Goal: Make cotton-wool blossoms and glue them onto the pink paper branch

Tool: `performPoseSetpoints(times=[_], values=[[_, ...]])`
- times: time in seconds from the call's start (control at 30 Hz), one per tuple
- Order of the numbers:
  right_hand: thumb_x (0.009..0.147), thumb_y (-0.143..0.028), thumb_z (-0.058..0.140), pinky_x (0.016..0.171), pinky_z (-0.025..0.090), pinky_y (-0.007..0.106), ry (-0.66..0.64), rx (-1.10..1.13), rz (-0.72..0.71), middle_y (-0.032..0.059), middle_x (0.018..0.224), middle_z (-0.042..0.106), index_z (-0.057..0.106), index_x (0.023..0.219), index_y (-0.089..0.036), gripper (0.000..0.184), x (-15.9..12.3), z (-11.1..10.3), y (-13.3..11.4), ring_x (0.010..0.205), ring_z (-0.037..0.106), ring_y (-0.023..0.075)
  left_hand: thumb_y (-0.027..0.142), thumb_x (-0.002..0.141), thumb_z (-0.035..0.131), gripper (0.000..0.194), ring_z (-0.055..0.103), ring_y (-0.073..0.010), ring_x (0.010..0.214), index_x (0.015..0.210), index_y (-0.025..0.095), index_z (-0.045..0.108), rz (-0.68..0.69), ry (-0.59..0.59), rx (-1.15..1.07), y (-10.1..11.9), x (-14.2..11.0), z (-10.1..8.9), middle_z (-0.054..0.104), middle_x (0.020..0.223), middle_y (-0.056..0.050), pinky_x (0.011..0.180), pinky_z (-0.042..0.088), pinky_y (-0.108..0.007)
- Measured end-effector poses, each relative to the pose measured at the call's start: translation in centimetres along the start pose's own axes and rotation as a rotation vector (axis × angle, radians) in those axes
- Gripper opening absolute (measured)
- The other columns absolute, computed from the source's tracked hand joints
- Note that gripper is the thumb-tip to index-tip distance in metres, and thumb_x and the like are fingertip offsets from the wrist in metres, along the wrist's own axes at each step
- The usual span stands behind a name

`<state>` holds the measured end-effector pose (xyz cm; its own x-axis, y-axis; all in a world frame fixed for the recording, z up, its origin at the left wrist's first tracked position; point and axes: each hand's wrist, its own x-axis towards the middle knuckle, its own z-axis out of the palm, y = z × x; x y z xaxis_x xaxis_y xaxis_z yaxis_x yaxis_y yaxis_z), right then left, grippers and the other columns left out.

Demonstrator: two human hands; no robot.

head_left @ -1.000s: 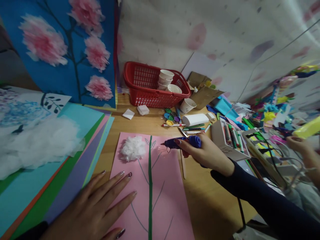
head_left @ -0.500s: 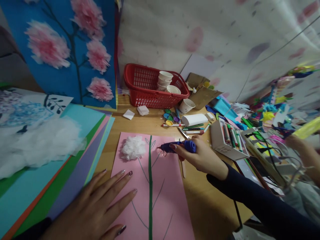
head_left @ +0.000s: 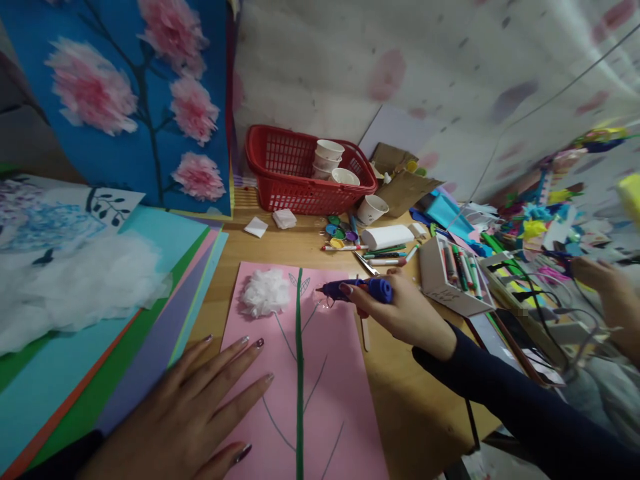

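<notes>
A pink sheet (head_left: pixel 333 373) lies on the table with a green stem (head_left: pixel 299 373), thin branch lines and two drawn leaves at the top. At its upper left sits a white tissue flower (head_left: pixel 265 293). My right hand (head_left: pixel 397 303) is wrapped round a blue glue gun (head_left: pixel 377 291), its nozzle over a clear, shiny ring of glue (head_left: pixel 325 300) right of the stem. Fingers spread, my left hand (head_left: pixel 200 407) rests on the left part of the sheet and holds nothing.
A red basket (head_left: pixel 310 197) with paper cups stands at the back. Right of the sheet are markers, scissors (head_left: pixel 367 265) and a white marker box (head_left: pixel 453 293). Coloured sheets (head_left: pixel 150 360) and white tissue (head_left: pixel 75 293) lie left. Another person's hand (head_left: pixel 600 287) is far right.
The glue gun's nozzle has shifted slightly up along the ring. My left hand stays put. At far right, the other person's hand and a yellow piece have moved.
</notes>
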<state>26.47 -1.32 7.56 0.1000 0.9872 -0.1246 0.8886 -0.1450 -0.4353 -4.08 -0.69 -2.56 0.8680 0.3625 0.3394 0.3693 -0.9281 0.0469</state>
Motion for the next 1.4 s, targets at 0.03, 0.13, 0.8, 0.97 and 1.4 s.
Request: performPoseSetpoints(times=[0.03, 0.13, 0.8, 0.97, 1.4], values=[[0.084, -0.056, 0.049, 0.043, 0.032, 0.025, -0.004, -0.001, -0.005, -0.0002, 0.045, 0.049, 0.056, 0.052, -0.018, 0.050, 0.0, 0.1, 0.0, 0.041, 0.042, 0.0094, 0.045, 0.088, 0.046, 0.053, 0.030, -0.0226, 0.135, 0.139, 0.034, 0.035, 0.001, -0.002, 0.000, 0.0, 0.0, 0.0, 0.034, 0.148, 0.001, 0.115, 0.009, -0.041], [0.084, -0.056, 0.048, 0.042, 0.031, 0.025, -0.004, 0.013, 0.002, -0.0008, 0.044, 0.048, 0.056, 0.053, -0.018, 0.050, 0.1, 0.2, 0.0, 0.039, 0.040, 0.0090, 0.045, 0.089, 0.046, 0.053, 0.030, -0.0225, 0.135, 0.140, 0.034, 0.034, -0.002, -0.003, 0.004, 0.0, 0.0, 0.1, 0.033, 0.149, 0.001, 0.115, 0.009, -0.041], [0.084, -0.057, 0.047, 0.048, 0.036, 0.027, -0.003, -0.006, -0.021, -0.0009, 0.045, 0.047, 0.057, 0.054, -0.018, 0.051, -0.8, 0.4, 0.1, 0.043, 0.040, 0.0099, 0.046, 0.088, 0.046, 0.057, 0.028, -0.0235, 0.136, 0.142, 0.034, 0.030, -0.005, -0.046, 0.009, 0.0, -0.1, 0.2, 0.029, 0.151, 0.000, 0.114, 0.008, -0.043], [0.086, -0.057, 0.044, 0.053, 0.038, 0.028, 0.019, -0.039, -0.022, -0.0002, 0.046, 0.047, 0.057, 0.053, -0.018, 0.053, -0.7, 0.5, -0.1, 0.046, 0.042, 0.0110, 0.046, 0.087, 0.048, 0.058, 0.027, -0.0238, 0.136, 0.141, 0.034, 0.030, 0.002, -0.044, 0.000, 0.0, -0.2, 0.2, 0.029, 0.151, 0.000, 0.114, 0.006, -0.043], [0.085, -0.058, 0.045, 0.048, 0.034, 0.025, 0.014, -0.005, -0.025, -0.0009, 0.047, 0.047, 0.057, 0.053, -0.017, 0.053, -0.8, 0.7, 0.4, 0.044, 0.039, 0.0092, 0.049, 0.087, 0.048, 0.058, 0.030, -0.0226, 0.135, 0.141, 0.035, 0.032, 0.015, -0.043, 0.009, -0.3, 0.1, -0.2, 0.033, 0.149, 0.002, 0.115, 0.007, -0.041]])
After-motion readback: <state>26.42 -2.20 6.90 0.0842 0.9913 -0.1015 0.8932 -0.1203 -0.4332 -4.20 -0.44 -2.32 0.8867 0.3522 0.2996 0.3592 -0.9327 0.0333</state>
